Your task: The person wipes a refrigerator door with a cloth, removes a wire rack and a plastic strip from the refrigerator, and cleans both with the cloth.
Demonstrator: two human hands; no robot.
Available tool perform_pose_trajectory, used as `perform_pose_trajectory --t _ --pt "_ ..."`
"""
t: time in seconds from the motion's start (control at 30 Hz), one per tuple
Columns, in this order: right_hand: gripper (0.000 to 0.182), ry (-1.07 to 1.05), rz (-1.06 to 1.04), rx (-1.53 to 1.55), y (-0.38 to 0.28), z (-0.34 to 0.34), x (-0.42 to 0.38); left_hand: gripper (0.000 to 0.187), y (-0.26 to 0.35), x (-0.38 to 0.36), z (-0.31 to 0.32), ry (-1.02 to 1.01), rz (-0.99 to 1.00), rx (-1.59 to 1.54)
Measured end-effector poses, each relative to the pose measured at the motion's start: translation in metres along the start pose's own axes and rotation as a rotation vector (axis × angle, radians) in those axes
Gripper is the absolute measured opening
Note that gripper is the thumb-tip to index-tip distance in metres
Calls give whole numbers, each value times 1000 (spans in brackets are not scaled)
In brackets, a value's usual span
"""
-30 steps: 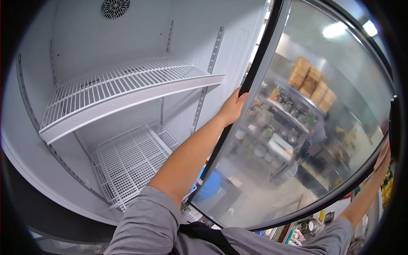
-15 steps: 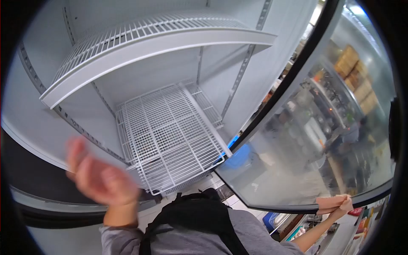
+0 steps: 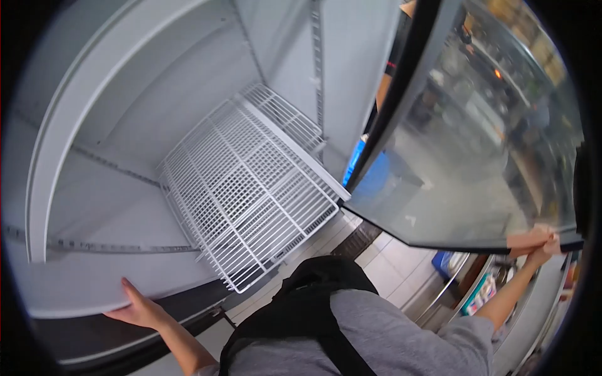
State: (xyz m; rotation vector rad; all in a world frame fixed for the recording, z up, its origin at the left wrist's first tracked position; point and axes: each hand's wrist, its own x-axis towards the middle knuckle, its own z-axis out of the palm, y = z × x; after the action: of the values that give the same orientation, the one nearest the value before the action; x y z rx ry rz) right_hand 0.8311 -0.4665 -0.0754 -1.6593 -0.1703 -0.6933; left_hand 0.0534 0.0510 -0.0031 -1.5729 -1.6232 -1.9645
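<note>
My left hand (image 3: pixel 141 307) rests against the front edge of the refrigerator's side wall (image 3: pixel 119 282), thumb stretched up over the inner face and fingers extended along the edge. It holds nothing. Off to the right, my right hand (image 3: pixel 539 254) is closed around a pinkish cloth (image 3: pixel 525 241), which is pressed on the rim of the open glass door (image 3: pixel 451 188). Between my hands, white wire racks (image 3: pixel 251 182) lie at the bottom of the refrigerator, the front of the upper one jutting out past the opening.
A curved white shelf front (image 3: pixel 59 144) crosses the upper left. Slotted rails (image 3: pixel 317 56) run along the inner walls. Below are floor tiles (image 3: pixel 398 266) with a dark drain grate (image 3: pixel 357 241), and a counter (image 3: pixel 439 310) with assorted goods at lower right. Something blue (image 3: pixel 370 175) shows through the glass.
My left hand has come down from mid-air onto the side wall's edge. The view has turned, and the shelf now sits farther left. My right hand stays with the cloth at the door rim.
</note>
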Motion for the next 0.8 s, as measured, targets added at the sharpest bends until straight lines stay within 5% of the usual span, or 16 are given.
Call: perform_pose_trajectory --t 0.07,0.17,0.27,0.8 --pt "35 -163 -7 205 1 -4 5 61 -17 -25 8 -43 -17 -9" --pt "34 -110 -104 -67 15 -14 16 49 -39 -54 11 -83 -158 18" --pt "34 -133 63 171 20 -19 26 44 -67 -55 5 -91 -237 -162" --pt "38 -27 -276 -259 16 -23 38 54 -76 -63 9 13 -125 -65"
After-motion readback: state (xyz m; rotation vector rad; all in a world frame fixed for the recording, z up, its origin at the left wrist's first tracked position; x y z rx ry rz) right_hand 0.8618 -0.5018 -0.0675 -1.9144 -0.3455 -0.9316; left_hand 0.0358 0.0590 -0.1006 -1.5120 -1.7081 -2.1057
